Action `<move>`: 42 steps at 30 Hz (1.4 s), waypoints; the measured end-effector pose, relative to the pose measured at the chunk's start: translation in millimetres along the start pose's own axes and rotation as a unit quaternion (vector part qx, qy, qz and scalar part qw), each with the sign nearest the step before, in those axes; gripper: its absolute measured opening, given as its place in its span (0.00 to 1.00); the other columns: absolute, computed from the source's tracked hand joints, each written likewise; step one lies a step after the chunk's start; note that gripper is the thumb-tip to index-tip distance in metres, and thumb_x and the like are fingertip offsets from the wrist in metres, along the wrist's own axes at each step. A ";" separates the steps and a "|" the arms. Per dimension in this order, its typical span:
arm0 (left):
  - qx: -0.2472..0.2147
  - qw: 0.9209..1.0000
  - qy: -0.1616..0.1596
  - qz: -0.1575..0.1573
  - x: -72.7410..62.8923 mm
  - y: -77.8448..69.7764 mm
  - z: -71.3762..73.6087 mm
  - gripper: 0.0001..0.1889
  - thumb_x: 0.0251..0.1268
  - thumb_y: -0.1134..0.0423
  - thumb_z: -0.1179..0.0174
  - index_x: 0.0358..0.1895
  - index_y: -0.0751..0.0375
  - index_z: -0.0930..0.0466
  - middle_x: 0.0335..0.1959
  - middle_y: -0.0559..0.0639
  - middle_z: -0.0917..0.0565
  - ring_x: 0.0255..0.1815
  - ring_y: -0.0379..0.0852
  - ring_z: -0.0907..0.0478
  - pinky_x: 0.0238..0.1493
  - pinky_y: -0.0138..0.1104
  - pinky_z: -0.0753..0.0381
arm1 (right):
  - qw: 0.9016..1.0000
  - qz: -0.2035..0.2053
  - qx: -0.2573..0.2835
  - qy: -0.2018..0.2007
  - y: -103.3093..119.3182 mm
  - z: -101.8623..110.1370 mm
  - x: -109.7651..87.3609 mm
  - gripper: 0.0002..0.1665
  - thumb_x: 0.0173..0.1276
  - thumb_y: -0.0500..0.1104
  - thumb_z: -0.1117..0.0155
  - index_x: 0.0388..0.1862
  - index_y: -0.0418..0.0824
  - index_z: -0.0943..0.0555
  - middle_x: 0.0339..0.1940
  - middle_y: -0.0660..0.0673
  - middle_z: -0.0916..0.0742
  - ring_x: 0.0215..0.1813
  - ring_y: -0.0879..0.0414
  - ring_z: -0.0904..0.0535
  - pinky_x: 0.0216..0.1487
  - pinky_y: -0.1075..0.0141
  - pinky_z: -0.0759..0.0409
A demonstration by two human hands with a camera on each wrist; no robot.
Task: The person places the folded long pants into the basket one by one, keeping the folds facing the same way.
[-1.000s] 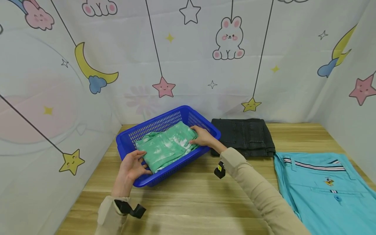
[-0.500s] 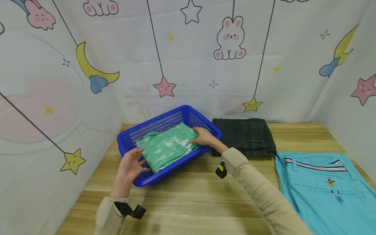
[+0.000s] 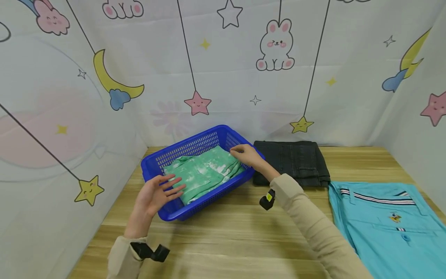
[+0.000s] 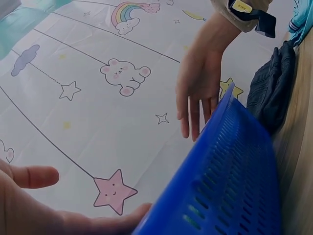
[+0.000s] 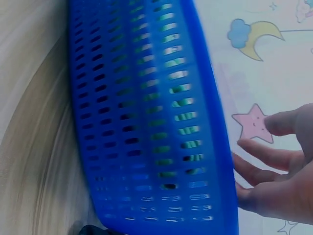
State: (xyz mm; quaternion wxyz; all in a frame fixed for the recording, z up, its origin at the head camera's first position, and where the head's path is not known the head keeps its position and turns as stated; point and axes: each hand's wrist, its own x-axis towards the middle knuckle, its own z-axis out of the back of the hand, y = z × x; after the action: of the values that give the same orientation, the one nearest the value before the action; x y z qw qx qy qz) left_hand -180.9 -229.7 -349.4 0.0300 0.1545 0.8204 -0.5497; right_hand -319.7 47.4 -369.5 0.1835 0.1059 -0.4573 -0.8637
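Note:
A folded green-and-white tie-dye garment [image 3: 205, 170] lies inside a blue plastic basket [image 3: 195, 138] with slotted walls. Over the basket's near left corner my left hand [image 3: 153, 195] hovers with its fingers spread, holding nothing. My right hand [image 3: 249, 155] is above the basket's right end, beside the garment's far right edge, and its fingers are apart from the cloth. In the right wrist view, the fingers of the right hand [image 5: 283, 169] hang loosely past the basket rim [image 5: 215, 117] with nothing between them. The left wrist view has the right hand [image 4: 200, 81] above the far rim, fingers pointing down.
Folded black jeans [image 3: 296, 162] lie right of the basket, near the back curtain. Light blue trousers [image 3: 386, 224] with a striped waistband are spread at the right. Everything rests on a wooden table [image 3: 223, 244], with printed white curtains [image 3: 226, 66] behind and at the sides.
Both hands have come off the green garment. The left hand has spread its fingers and drawn back slightly, and the right hand has lifted. The garment stays in the basket.

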 end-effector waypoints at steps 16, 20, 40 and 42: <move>0.009 0.998 0.028 0.060 2.4 1.5 2.6 0.29 0.70 0.61 0.72 0.68 0.72 0.68 0.68 0.73 0.59 0.68 0.66 0.54 0.66 0.46 0.42 | 0.980 -0.016 0.136 0.143 0.6 4.5 6.6 0.34 0.73 0.55 0.71 0.60 0.31 0.33 0.48 0.32 0.19 0.45 0.45 0.19 0.45 0.59 0.21; 0.039 0.996 0.033 0.068 3.6 0.6 2.8 0.29 0.70 0.61 0.72 0.68 0.74 0.67 0.67 0.75 0.58 0.67 0.66 0.51 0.64 0.45 0.39 | 0.984 -0.033 0.084 0.153 4.9 2.2 5.9 0.36 0.72 0.58 0.72 0.58 0.33 0.30 0.46 0.34 0.17 0.41 0.50 0.18 0.43 0.62 0.21; 0.082 0.989 0.053 0.110 18.9 5.4 5.5 0.32 0.68 0.59 0.68 0.66 0.77 0.66 0.64 0.81 0.57 0.64 0.73 0.46 0.64 0.52 0.42 | 0.976 -0.046 -0.047 0.206 6.4 -11.2 7.2 0.39 0.72 0.59 0.74 0.53 0.31 0.25 0.46 0.37 0.18 0.45 0.50 0.20 0.48 0.61 0.23; 0.076 0.989 0.055 0.114 20.2 6.3 6.5 0.32 0.68 0.59 0.68 0.66 0.77 0.68 0.64 0.81 0.58 0.64 0.73 0.48 0.65 0.52 0.43 | 0.975 -0.050 -0.055 0.210 6.1 -11.4 7.8 0.39 0.72 0.59 0.74 0.53 0.31 0.26 0.47 0.37 0.18 0.46 0.50 0.20 0.49 0.61 0.23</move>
State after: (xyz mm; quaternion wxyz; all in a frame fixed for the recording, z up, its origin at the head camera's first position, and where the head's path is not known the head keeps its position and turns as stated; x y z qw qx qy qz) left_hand -199.0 -229.0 -361.9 0.0359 0.2786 0.7539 -0.5939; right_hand -321.5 32.5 -370.9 0.2373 0.2974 -0.3542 -0.8543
